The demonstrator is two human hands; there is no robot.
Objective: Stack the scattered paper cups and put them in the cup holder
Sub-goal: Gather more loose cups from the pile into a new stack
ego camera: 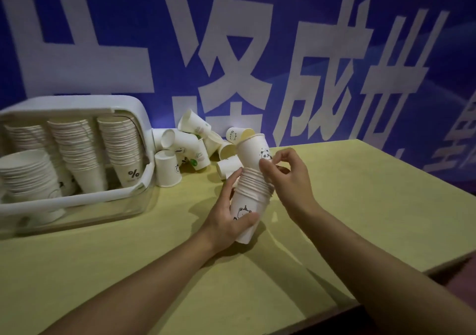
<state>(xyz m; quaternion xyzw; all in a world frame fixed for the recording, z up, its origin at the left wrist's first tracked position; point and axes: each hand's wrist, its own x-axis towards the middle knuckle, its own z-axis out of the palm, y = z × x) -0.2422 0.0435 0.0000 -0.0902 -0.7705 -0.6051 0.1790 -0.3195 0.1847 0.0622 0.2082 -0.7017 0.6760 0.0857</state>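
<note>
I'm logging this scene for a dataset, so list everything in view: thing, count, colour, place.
held cup stack: one, white, above table centre
panda cup: one, white, topmost on the held stack
loose cups: a dozen or so, white, heaped beside the holder
cup holder: one, white, table left, holding four cup stacks
table: one, yellow-green
banner: one, blue with white characters, behind
left hand: gripping the stack's base
right hand: pinching the panda cup

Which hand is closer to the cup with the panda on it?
Right. The right hand has its fingers on the panda cup atop the stack. The left hand grips the stack lower down, below that cup.
</note>
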